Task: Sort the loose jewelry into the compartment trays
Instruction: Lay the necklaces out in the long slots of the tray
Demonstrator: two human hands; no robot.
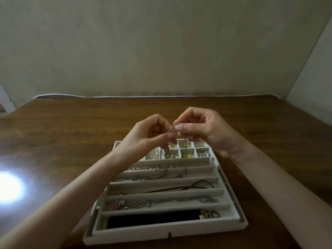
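A pale grey compartment tray [231, 222] lies on the wooden table, with long slots in front and small square cells at the back. Above its far end, my left hand [149, 133] and my right hand [203, 130] both pinch the ends of a thin silver chain necklace [185, 159] between thumb and fingers. The chain hangs down in two strands, and its lower loop touches a long slot. Other slots hold a pearl strand [150, 168], a dark cord [179, 188], a silver chain with a pink star charm [115, 205] and a black band [152, 220].
The small square cells [202, 154] at the tray's back hold rings and earrings. The tray sits in a slightly larger tray [125, 240] beneath it. A bright light reflection [7, 187] glares on the table at left. A plain wall [161, 51] stands behind the table.
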